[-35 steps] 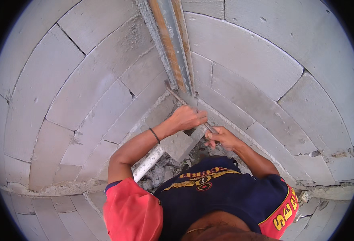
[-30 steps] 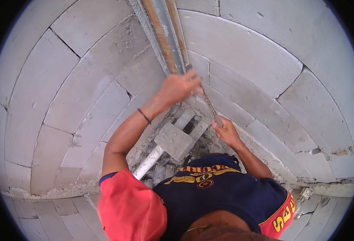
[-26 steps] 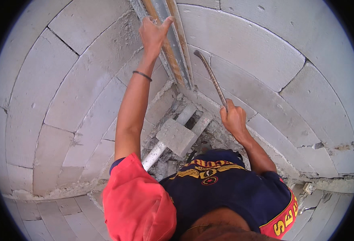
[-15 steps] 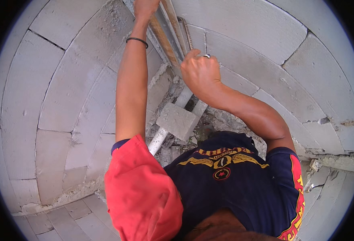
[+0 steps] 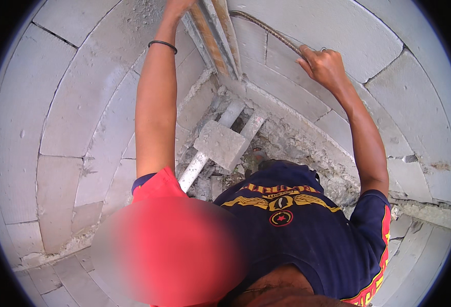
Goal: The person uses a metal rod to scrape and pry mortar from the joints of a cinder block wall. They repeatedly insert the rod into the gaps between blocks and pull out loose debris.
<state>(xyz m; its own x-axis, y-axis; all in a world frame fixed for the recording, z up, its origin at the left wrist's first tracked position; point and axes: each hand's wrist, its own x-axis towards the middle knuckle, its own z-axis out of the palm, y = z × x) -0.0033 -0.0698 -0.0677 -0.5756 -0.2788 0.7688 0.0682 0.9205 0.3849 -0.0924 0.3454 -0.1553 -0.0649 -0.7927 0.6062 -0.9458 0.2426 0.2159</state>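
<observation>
Right hand (image 5: 323,69): fingers clenched around the near end of the rod (image 5: 276,34). The rod runs up and left from these fingers; its far tip lies at the post's (image 5: 219,41) right edge, contact unconfirmed. Left hand (image 5: 179,4): cut by the upper edge; finger state cannot be told. Below both hands: block (image 5: 219,142) over pipe (image 5: 193,173). Judged step: positioning the rod at the post. Next move calls for a firm right grip and a controlled tip.
</observation>
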